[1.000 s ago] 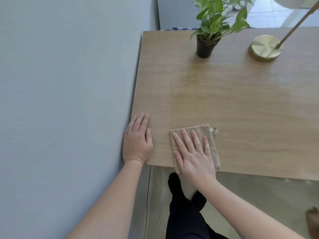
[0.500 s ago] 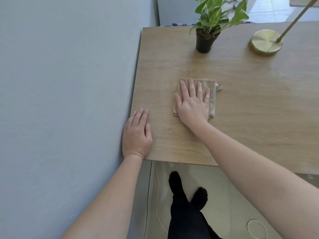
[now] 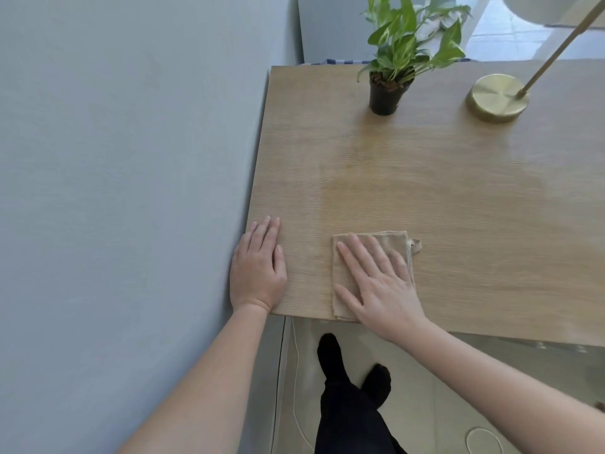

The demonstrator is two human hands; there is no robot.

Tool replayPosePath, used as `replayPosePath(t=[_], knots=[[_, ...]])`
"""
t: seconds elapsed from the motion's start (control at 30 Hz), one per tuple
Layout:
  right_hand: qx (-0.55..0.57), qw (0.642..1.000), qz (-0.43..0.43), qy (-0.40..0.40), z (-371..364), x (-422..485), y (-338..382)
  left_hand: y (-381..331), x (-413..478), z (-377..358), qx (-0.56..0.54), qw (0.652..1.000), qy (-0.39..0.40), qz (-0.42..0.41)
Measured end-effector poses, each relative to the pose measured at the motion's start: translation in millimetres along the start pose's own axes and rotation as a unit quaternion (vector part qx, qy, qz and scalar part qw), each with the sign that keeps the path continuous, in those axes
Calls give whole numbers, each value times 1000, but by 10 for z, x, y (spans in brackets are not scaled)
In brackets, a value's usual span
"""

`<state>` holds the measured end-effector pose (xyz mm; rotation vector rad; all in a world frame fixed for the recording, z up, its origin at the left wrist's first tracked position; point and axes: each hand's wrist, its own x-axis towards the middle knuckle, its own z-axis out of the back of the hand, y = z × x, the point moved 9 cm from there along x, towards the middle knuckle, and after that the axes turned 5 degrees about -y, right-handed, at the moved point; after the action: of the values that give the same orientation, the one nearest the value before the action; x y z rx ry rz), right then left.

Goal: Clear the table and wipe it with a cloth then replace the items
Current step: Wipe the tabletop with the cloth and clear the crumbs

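Observation:
A folded beige cloth (image 3: 343,283) lies flat on the wooden table (image 3: 458,198), close to its near edge. My right hand (image 3: 376,283) presses down on the cloth with straight, spread fingers and covers most of it. My left hand (image 3: 258,270) rests flat on the table's near left corner, beside the wall. A green plant in a black pot (image 3: 384,96) stands at the far side of the table. To its right is the round brass base of a lamp (image 3: 497,98), with its stem slanting up to the right.
A grey wall (image 3: 131,191) runs along the table's left edge. Below the near edge I see my legs in black (image 3: 347,398), a tiled floor and a thin pale cord (image 3: 296,371). A white lampshade (image 3: 553,8) shows at the top right.
My right hand has drawn the cloth back from the middle of the table to the near edge. My left hand has stayed on the corner.

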<state>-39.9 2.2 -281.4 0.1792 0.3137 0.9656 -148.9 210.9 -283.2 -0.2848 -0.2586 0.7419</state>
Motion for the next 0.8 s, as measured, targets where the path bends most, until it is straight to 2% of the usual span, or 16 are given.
replayPosePath(t=[0.07,0.13,0.2,0.3,0.37,0.43,0.5,0.57,0.67,0.73,0.8], knots=[[-22,988,151,30,-64,-79,218,-7,2,8,-1,1000,2,-2],[-47,969,237,59,-95,-112,290,-4,8,2,2,1000,4,-1],[-48,977,203,46,-20,64,159,4,10,-8,1,1000,5,0],[-7,999,-22,-23,237,584,-423,12,1,-12,3,1000,10,5],[56,979,-181,-75,473,907,-838,23,0,-9,3,1000,10,7],[116,953,-263,-100,628,1102,-1085,32,-10,0,3,1000,11,9],[145,951,-243,-122,811,1155,-1167,16,1,9,0,1000,9,4],[148,968,-151,-135,971,1048,-1143,1,12,10,-3,1000,5,2],[56,997,-17,-50,791,709,-1089,2,2,3,-2,1000,2,6],[-12,1000,3,-10,609,617,-1133,10,-15,7,2,1000,0,3],[-20,998,-42,-29,634,748,-1250,19,-17,9,5,1000,0,3]])
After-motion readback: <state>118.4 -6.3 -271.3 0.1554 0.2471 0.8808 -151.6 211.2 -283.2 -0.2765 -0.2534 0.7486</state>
